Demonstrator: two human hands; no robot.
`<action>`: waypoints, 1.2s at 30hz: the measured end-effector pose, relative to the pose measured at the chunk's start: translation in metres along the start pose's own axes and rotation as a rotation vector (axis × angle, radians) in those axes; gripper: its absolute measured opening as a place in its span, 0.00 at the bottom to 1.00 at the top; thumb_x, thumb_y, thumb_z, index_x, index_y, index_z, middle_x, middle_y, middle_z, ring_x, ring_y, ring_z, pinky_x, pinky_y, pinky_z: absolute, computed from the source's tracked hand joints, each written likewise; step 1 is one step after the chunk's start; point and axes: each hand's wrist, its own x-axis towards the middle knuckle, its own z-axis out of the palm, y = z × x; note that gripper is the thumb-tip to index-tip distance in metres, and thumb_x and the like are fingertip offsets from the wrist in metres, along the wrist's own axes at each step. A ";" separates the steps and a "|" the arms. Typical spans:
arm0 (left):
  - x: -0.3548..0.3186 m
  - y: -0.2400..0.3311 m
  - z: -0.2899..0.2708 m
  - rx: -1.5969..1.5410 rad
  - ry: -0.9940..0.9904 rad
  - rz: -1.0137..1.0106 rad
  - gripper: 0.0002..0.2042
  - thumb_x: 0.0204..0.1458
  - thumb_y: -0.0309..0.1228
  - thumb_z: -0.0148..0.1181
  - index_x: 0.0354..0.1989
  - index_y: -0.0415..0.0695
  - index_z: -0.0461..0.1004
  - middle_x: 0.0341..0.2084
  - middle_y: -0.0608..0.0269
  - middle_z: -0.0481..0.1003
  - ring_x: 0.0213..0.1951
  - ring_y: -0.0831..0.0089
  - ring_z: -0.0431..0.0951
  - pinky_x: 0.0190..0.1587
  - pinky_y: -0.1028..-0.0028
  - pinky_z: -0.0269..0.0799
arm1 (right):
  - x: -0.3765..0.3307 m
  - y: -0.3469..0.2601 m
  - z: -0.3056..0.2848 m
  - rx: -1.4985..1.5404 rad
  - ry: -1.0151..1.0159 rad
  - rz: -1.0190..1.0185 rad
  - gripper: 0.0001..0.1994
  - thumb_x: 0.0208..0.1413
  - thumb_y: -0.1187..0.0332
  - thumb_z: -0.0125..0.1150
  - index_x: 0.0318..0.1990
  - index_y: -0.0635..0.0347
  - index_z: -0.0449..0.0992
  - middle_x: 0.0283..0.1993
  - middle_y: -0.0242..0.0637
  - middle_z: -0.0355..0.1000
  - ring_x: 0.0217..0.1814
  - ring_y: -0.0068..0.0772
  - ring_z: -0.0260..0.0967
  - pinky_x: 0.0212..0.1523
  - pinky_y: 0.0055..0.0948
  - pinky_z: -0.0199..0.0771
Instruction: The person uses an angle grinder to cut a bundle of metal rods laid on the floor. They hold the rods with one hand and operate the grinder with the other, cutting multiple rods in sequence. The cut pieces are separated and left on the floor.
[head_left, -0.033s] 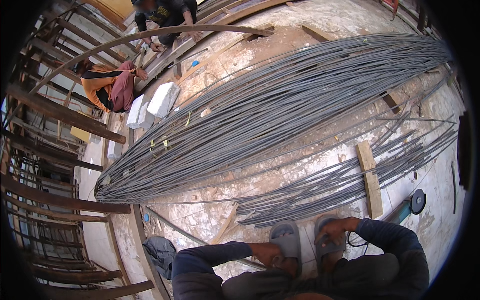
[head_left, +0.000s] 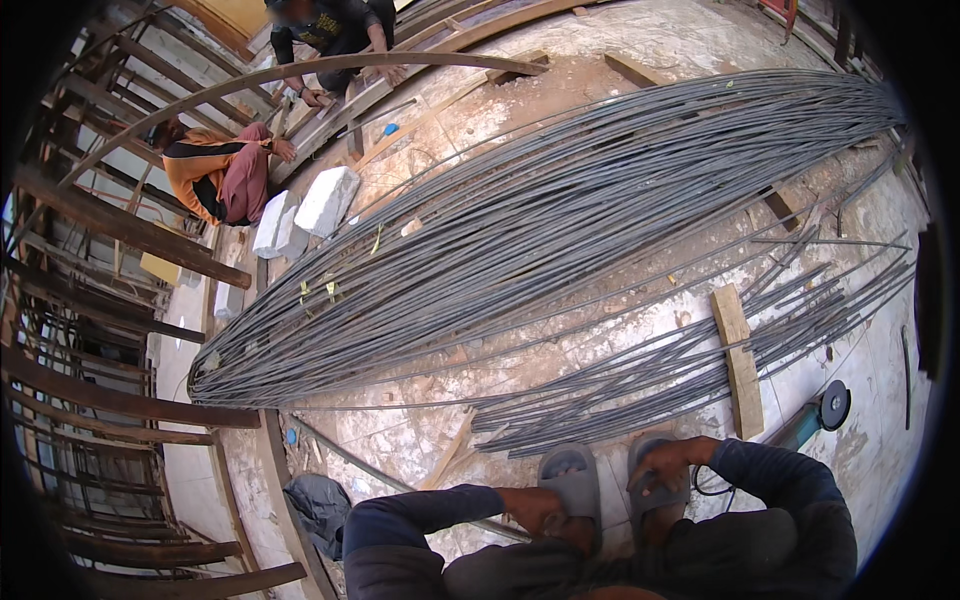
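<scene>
Right by the squatting person's right hand (head_left: 664, 467), just out to the right and a little ahead, lies a teal angle grinder with a dark round disc (head_left: 800, 428). Its long axis slants away, body end near the sleeve, disc end farthest out, and the right hand is clearly the nearer of the two. Straight ahead, past the toes of the grey open-toed sandals (head_left: 580, 490), there's the short bundle of thin dark steel rods (head_left: 600, 395); it runs crosswise, rising toward the far right, with a pale rough wooden plank (head_left: 738, 360) laid over it. Beyond that sweeps the big heap of long grey steel rods (head_left: 560, 225), slanting the same way.

Now the hands! The right arm bends in at the elbow, hand hanging over the right foot, fingers loosely parted and pointing down, no object visible in them. The left hand (head_left: 538, 510) comes in low from the left, beside the left foot, fingers bent; whether it grips anything, I can't tell from here. Both hands sit apart from rods and grinder.
</scene>
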 end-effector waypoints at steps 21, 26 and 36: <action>0.032 0.001 0.008 0.591 0.245 0.072 0.12 0.49 0.37 0.62 0.34 0.41 0.74 0.27 0.48 0.77 0.35 0.48 0.79 0.34 0.54 0.71 | 0.012 -0.009 0.001 -0.080 -0.007 -0.011 0.21 0.63 0.54 0.59 0.64 0.35 0.71 0.24 0.35 0.78 0.25 0.31 0.78 0.25 0.30 0.77; 0.008 0.034 -0.097 0.507 0.664 -0.025 0.09 0.58 0.35 0.57 0.35 0.41 0.72 0.30 0.52 0.76 0.35 0.52 0.78 0.36 0.56 0.73 | 0.015 0.014 0.008 -0.106 0.038 0.002 0.24 0.59 0.56 0.62 0.64 0.39 0.71 0.29 0.39 0.80 0.30 0.38 0.80 0.31 0.35 0.80; -0.015 -0.005 -0.143 0.507 1.197 -0.258 0.06 0.58 0.28 0.60 0.40 0.40 0.76 0.35 0.50 0.78 0.36 0.54 0.78 0.40 0.61 0.72 | -0.038 -0.039 -0.005 -0.410 0.619 -0.247 0.18 0.58 0.53 0.61 0.36 0.62 0.77 0.29 0.47 0.76 0.38 0.55 0.75 0.38 0.50 0.73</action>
